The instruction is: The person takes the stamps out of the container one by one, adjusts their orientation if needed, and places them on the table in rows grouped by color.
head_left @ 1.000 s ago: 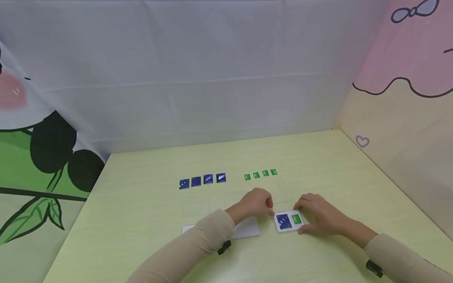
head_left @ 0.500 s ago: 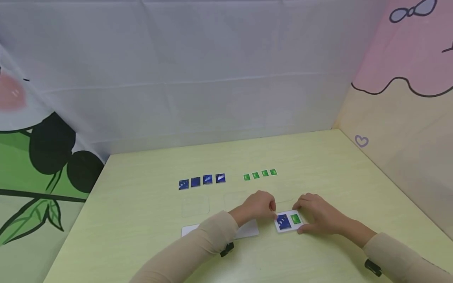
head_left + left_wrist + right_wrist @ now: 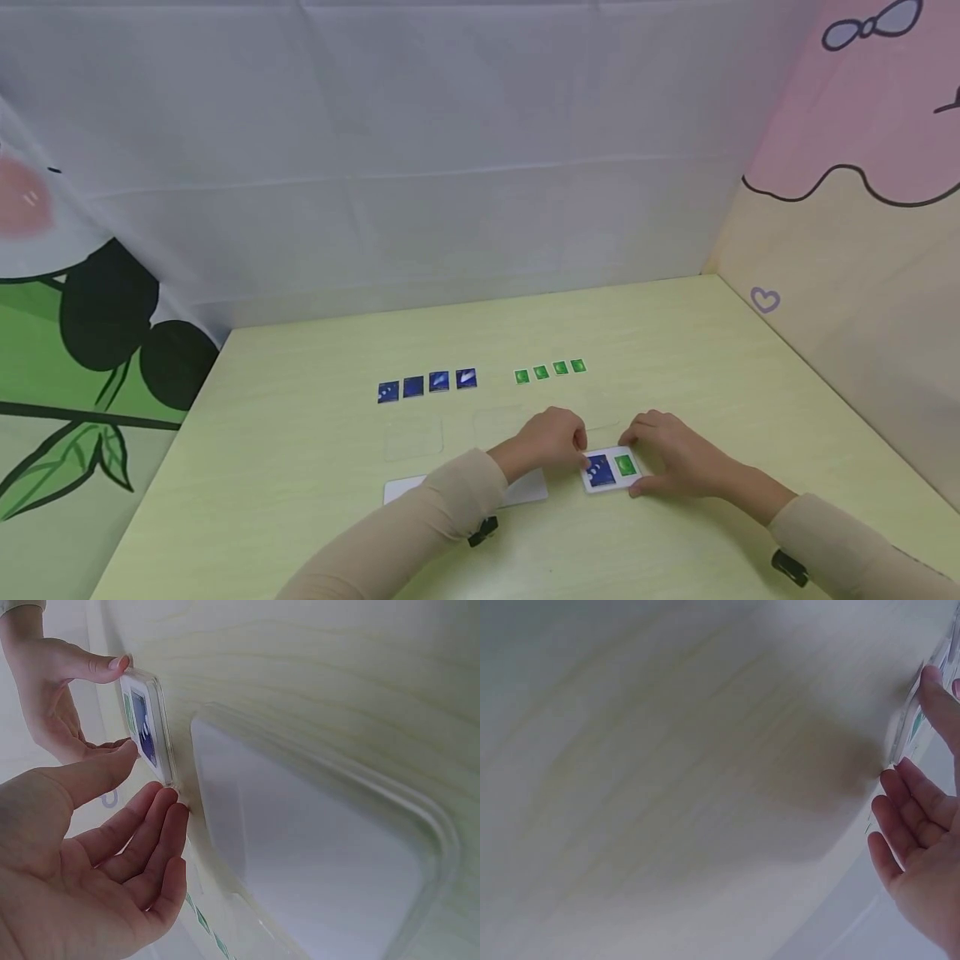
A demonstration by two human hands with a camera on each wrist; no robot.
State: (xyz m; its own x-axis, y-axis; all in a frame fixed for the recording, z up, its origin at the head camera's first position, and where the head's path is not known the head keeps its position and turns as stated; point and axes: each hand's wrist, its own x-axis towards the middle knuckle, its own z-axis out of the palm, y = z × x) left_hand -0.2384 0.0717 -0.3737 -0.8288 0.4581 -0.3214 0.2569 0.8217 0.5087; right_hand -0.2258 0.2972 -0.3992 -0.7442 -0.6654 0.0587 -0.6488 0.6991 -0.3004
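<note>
A small white tile (image 3: 601,485) with clear edges lies on the table. On it sit a blue square card (image 3: 601,470) and a smaller green card (image 3: 626,465). My right hand (image 3: 682,458) grips the tile's right end, thumb at the near edge and fingers at the far edge. From the other side, my left hand (image 3: 550,437) reaches over; its thumb rests by the blue card. The left wrist view shows loosely bent left fingers (image 3: 154,817) touching the tile's corner. A larger white slab (image 3: 315,847) lies beside it, partly hidden by the left sleeve in the head view.
Farther back lie a row of blue cards (image 3: 413,387) and a row of smaller green cards (image 3: 541,372). Faint clear square outlines (image 3: 413,437) show between them and the slab. A white cloth (image 3: 465,167) hangs behind the table (image 3: 300,417).
My left hand has moved slightly right and toward me, bringing its thumb to the blue card. The right hand holds its place on the tile.
</note>
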